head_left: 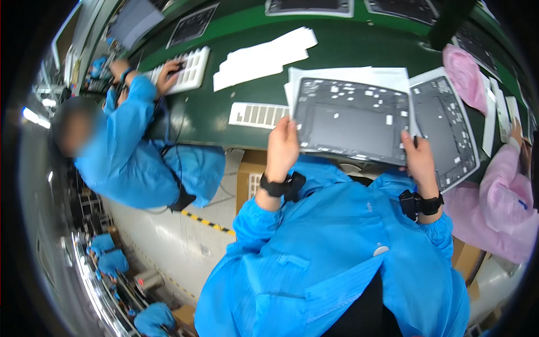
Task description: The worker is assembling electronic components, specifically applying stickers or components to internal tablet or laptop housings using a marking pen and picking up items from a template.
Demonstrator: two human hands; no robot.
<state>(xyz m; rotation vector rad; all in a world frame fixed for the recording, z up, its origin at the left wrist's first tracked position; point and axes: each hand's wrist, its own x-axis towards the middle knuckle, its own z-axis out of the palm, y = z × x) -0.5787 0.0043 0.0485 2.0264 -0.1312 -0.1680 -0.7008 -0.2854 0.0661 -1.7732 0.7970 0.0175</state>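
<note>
A flat dark grey panel (348,135) with rounded corners, dotted with small white pieces, is held level above the bench's near edge. My left hand (283,143) grips its left edge, thumb on top. At the opposite edge my right hand (420,160) pinches the panel near its lower right corner. White sheets (387,76) show behind it. A second dark panel (446,129), also bearing white pieces, lies tilted beside my right hand. Left of the held panel is a white strip (259,115) with a row of pale rectangles.
Fanned white paper strips (264,56) lie on the green bench (208,121). At left a co-worker in blue (129,163) reaches to a white slotted tray (193,70). A co-worker's pink sleeve (494,202) and a pink cloth (465,78) are at right. More dark panels (309,5) line the back.
</note>
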